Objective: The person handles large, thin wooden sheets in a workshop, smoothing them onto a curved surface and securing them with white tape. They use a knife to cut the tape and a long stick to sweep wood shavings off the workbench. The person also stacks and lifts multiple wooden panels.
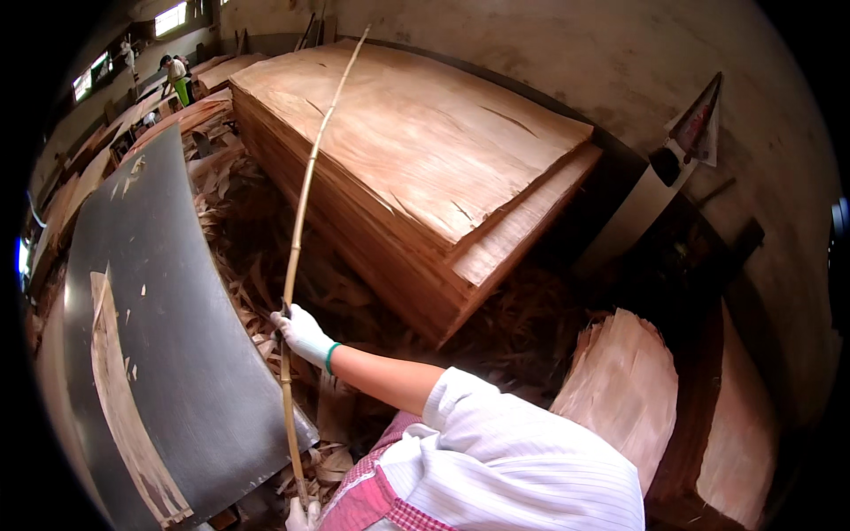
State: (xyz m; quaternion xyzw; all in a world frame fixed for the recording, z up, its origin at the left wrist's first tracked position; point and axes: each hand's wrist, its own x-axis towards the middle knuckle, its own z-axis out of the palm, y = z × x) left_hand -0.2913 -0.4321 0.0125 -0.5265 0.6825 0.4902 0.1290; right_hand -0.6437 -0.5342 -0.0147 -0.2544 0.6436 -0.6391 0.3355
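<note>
A long bamboo pole (305,190) runs from the lower edge up over a tall stack of wood veneer sheets (425,133). Round the pole's lower part is closed my right hand (305,334), in a white glove with a green cuff. Farther down, at the lower edge, my left hand (301,515), also gloved in white, grips the pole's near end; the picture's edge cuts part of it off. The pole's thin tip shows at the stack's far side; whether it touches the top sheet I cannot tell.
On the left a smooth dark grey panel (177,292) carries a loose veneer strip (124,389). Veneer scraps (243,221) litter the floor. Curved veneer sheets (624,380) stand at lower right. A person (177,78) bends over sheets far off at upper left.
</note>
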